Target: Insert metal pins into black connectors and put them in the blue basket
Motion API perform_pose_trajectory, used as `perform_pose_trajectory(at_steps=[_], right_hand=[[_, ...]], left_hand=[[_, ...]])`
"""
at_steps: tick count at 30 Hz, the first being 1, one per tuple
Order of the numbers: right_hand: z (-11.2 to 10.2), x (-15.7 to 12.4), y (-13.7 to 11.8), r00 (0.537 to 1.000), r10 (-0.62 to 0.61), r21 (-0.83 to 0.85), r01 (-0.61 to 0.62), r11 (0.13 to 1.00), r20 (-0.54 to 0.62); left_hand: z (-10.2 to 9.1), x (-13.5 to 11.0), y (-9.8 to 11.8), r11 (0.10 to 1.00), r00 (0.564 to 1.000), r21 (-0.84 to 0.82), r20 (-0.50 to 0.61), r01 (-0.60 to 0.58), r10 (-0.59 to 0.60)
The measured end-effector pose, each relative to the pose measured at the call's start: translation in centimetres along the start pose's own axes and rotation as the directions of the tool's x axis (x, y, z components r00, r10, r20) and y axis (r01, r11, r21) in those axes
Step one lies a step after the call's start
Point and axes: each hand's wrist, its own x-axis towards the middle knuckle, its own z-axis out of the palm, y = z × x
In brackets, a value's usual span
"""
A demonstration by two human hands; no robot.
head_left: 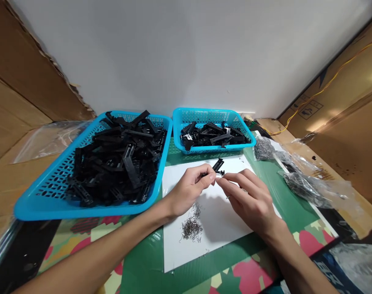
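My left hand (pixel 190 188) pinches a small black plastic part (pixel 217 166) between thumb and fingers, holding it just above a white sheet (pixel 216 220). My right hand (pixel 245 198) meets it from the right, fingertips pressed together at the part's end, seemingly on a tiny metal piece too small to make out. A heap of small metal clips (pixel 192 225) lies on the sheet below my left wrist.
A large blue basket (pixel 35 196) piled with black plastic parts stands at the left. A smaller blue basket (pixel 210 116) with fewer parts sits behind the sheet. Clear bags of metal pieces (pixel 308 188) lie at the right. Cardboard walls flank both sides.
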Motion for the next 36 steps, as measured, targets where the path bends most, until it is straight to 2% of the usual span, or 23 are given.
perform_pose_trajectory(at_steps=[3, 5, 6, 7, 9, 11, 13, 15, 17, 19, 27, 36], right_hand=[[0.0, 0.2, -0.3, 0.998, 0.049, 0.022, -0.049, 0.999, -0.035], [-0.3, 0.4, -0.3, 0.975, 0.213, 0.133, -0.204, 0.97, -0.057], [-0.5, 0.4, -0.2, 0.942, 0.332, 0.205, -0.316, 0.926, -0.046], [-0.8, 0.4, 0.0, 0.89, 0.457, 0.273, -0.437, 0.857, -0.011], [-1.5, 0.2, 0.6, 0.74, 0.663, 0.351, -0.654, 0.67, 0.113], [-2.2, -0.1, 1.3, 0.584, 0.778, 0.37, -0.793, 0.484, 0.232], [-2.9, -0.4, 1.8, 0.463, 0.83, 0.372, -0.863, 0.341, 0.312], [-3.3, -0.7, 2.1, 0.387, 0.843, 0.358, -0.899, 0.254, 0.374], [-3.4, -0.8, 2.1, 0.341, 0.833, 0.319, -0.924, 0.212, 0.435], [-3.2, -0.9, 1.9, 0.334, 0.814, 0.283, -0.934, 0.217, 0.476], [-2.0, -1.2, 1.2, 0.392, 0.777, 0.143, -0.917, 0.373, 0.492], [-1.4, -0.9, 0.6, 0.413, 0.801, 0.034, -0.896, 0.443, 0.433]], left_hand=[[0.0, -0.1, 0.2, 0.997, 0.999, 0.062, -0.001, -0.047, 0.047], [0.1, -0.2, 0.4, 0.988, 0.997, 0.134, 0.019, -0.076, 0.074], [0.1, -0.3, 0.4, 0.982, 0.996, 0.172, 0.043, -0.083, 0.077], [0.2, -0.4, 0.4, 0.974, 0.995, 0.206, 0.065, -0.088, 0.076], [0.4, -0.5, 0.1, 0.967, 0.994, 0.238, 0.082, -0.091, 0.074], [0.6, -0.6, -0.4, 0.972, 0.994, 0.219, 0.075, -0.089, 0.075], [0.7, -0.6, -0.8, 0.979, 0.995, 0.194, 0.091, -0.061, 0.044], [0.7, -0.6, -1.0, 0.979, 0.992, 0.203, 0.123, -0.023, -0.002], [0.7, -0.5, -0.9, 0.973, 0.988, 0.232, 0.156, -0.019, -0.018], [0.7, -0.4, -0.7, 0.961, 0.982, 0.273, 0.19, -0.048, -0.005], [0.8, -0.1, -0.1, 0.925, 0.979, 0.373, 0.205, -0.075, -0.003], [0.8, -0.2, 0.3, 0.922, 0.974, 0.374, 0.224, -0.097, 0.011]])
